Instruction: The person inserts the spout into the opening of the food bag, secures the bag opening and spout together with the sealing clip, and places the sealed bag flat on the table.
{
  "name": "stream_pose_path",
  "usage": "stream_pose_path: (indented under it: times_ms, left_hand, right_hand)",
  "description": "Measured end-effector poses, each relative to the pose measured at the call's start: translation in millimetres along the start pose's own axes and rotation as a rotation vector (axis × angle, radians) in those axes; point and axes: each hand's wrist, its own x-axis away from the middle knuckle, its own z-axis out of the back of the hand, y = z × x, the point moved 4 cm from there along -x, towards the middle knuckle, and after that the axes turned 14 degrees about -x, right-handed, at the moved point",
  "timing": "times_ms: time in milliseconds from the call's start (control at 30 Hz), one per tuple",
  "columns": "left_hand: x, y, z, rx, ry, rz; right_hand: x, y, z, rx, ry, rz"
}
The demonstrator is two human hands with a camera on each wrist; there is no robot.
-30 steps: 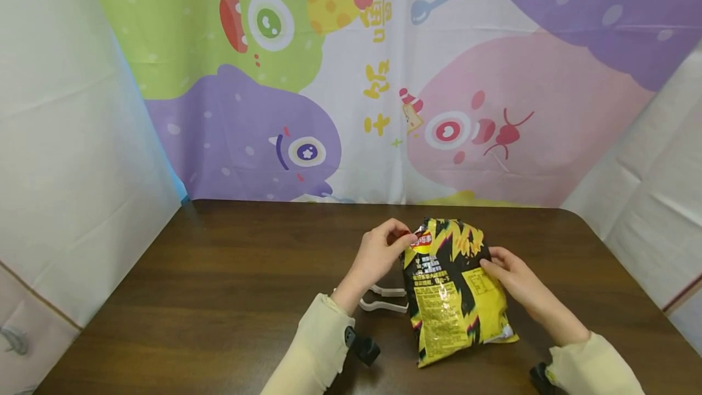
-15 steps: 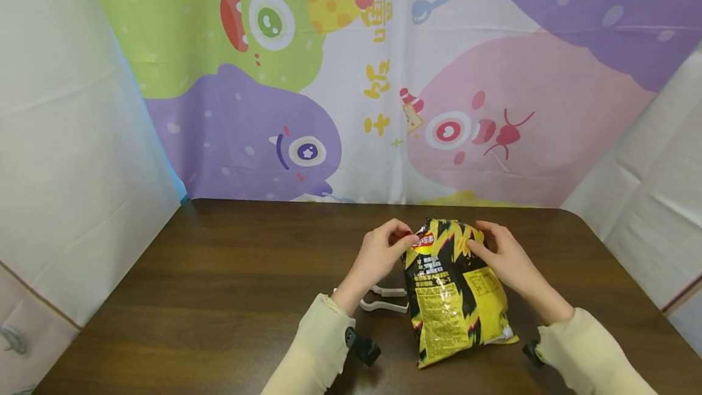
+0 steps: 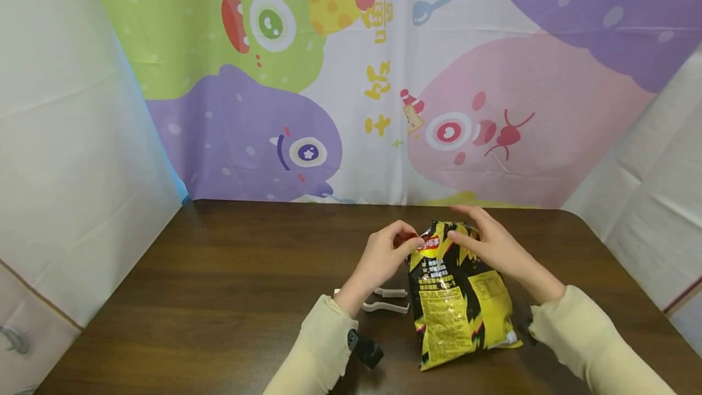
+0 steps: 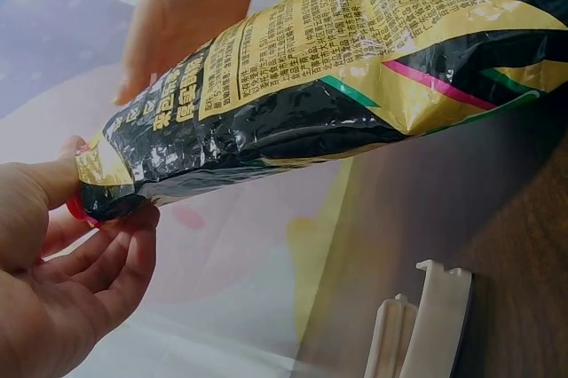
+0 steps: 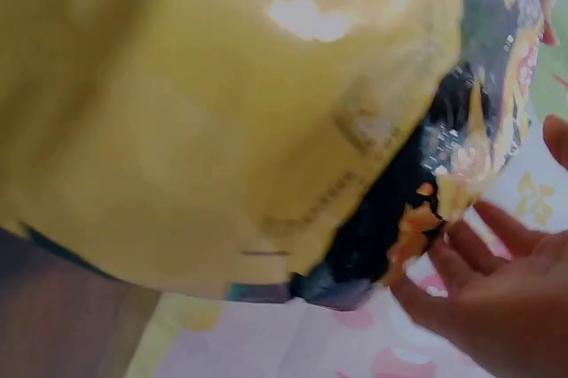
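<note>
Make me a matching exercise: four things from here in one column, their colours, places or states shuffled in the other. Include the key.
1. snack bag
2. left hand
3. clip-like item
4. table

A. dark brown
B. lying left of the bag
C. black and yellow
D. pinching the bag's upper end

Pairs: 1-C, 2-D, 3-B, 4-A

Glare whitens the bag [image 5: 222,129] in the blurry right wrist view; the head view is sharper.
</note>
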Motion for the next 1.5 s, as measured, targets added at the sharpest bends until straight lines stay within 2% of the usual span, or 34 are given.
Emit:
stream_pose_path:
  times_ms: [100,367,567,733,967,1167,1500]
  left_hand:
    - [0.6,0.4,-0.5,0.006,-0.008,-0.001]
    - [3.0,3.1,-0.4,0.0,-0.029,-0.004]
    - [4.2,5.5,0.4,0.001,-0.045,-0.015]
    - [4.0,5.7,0.1,-0.012,-0.058,-0.019]
    - [3.2,5.1,-1.1,-0.006,-0.066,-0.036]
    - [2.7,4.9,-2.5,-0.003,-0.101,-0.032]
    - [1.4,4.4,0.1,-0.007,-0.146,-0.043]
  right_hand:
    - [-3.3,-6,0,-0.011,-0.05,0.036]
    - [-13.1,-15,-8,-0.007,-0.166,0.061]
    - [-19.3,-20,-15,0.06,-0.265,0.048]
    - [-18.5,-21,-16,0.044,-0.317,0.031]
    - [-20.0,-20,-15,0.031,-0.339,0.025]
    - [-22.9,-17,-12,-0.004,-0.344,0.004]
    - [-24.3,-18,-10,-0.001,-0.334,0.059]
